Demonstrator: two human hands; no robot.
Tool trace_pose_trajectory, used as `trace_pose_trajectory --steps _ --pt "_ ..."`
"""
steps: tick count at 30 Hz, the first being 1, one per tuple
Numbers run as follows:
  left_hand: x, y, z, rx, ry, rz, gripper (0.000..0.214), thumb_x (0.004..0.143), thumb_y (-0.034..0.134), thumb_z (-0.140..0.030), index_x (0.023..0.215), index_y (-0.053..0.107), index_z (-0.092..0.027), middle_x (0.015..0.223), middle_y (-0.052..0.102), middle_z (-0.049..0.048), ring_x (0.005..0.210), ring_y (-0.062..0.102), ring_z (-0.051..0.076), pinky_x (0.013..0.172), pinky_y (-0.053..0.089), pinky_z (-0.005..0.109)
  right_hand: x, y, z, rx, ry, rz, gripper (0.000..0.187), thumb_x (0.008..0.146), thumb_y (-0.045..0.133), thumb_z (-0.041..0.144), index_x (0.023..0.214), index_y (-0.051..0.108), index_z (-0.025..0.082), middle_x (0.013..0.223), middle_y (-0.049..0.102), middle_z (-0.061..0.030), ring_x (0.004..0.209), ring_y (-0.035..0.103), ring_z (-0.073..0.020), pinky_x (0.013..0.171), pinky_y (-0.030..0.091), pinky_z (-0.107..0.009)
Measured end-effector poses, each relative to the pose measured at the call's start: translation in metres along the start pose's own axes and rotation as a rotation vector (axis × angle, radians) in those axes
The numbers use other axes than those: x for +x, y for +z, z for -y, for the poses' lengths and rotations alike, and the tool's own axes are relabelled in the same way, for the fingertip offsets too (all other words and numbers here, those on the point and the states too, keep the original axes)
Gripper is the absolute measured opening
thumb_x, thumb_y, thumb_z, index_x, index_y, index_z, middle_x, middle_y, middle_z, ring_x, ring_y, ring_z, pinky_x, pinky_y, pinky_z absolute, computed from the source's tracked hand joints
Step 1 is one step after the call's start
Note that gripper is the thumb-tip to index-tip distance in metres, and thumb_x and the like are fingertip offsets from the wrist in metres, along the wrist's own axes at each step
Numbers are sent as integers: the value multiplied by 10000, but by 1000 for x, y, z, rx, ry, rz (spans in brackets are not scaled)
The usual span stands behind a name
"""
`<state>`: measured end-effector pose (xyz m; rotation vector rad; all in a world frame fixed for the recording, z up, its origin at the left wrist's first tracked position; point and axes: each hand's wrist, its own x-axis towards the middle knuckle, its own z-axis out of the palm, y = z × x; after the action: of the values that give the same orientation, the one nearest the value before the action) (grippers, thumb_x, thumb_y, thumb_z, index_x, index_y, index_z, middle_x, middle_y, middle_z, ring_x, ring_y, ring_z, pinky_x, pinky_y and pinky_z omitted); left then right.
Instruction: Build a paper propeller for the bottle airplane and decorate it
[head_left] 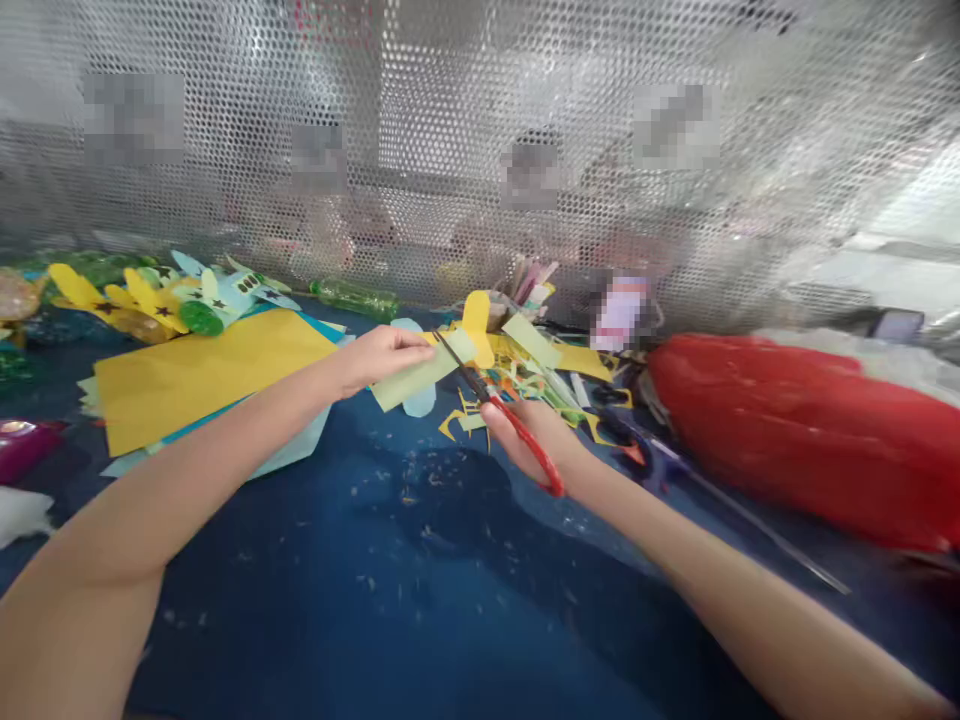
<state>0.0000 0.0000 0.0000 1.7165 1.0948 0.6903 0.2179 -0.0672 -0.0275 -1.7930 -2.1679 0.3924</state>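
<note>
My left hand (382, 357) pinches a strip of pale green paper (412, 378) along its upper edge. In my right hand (536, 440) is a pair of scissors (525, 432) with red handles, its dark blades pointing up and left at the paper's right end. The blades overlap the paper; whether they are cutting cannot be made out. Behind the strip lies a light blue paper shape (420, 401) with rounded ends. A yellow paper shape (475, 325) with rounded lobes rests just beyond the scissor tips.
Yellow sheets (210, 375) lie over blue ones at left, with paper cut-outs and a green bottle (356, 298) behind. Paper scraps (525, 370) are heaped beyond my right hand. A red bag (802, 440) sits at right near a glue gun (660, 465). Perforated metal mesh (450, 100) closes the back.
</note>
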Motion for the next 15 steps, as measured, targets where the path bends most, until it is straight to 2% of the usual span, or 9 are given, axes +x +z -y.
trace_pose_trajectory --steps 5,9,12,15 --pt "6 0 7 17 -5 -6 263 877 573 -341 961 724 -143 893 719 61 705 608 144 647 438 261 1 -3 -2 12 8 -61 609 901 236 670 493 346 231 473 460 -26 477 454 -156 524 342 -287" --pt "10 2 15 52 -10 -38 232 858 590 -306 994 717 -167 968 719 46 780 620 155 679 446 266 11 -25 -10 -156 172 -69 673 965 167 574 470 447 214 514 584 -91 544 604 -200 639 447 -313" --pt "12 2 20 80 -3 12 211 815 597 -240 973 722 -178 994 721 37 836 639 178 715 464 285 20 -38 -26 -322 276 -56 647 934 298 615 615 627 159 690 691 -195 755 697 -318 697 478 -372" --pt "13 4 24 35 8 96 239 768 612 -180 983 717 -184 1004 723 39 867 654 189 754 490 310 28 -40 -44 -517 414 -35 642 917 358 611 869 722 84 956 714 -277 950 689 -399 730 500 -420"
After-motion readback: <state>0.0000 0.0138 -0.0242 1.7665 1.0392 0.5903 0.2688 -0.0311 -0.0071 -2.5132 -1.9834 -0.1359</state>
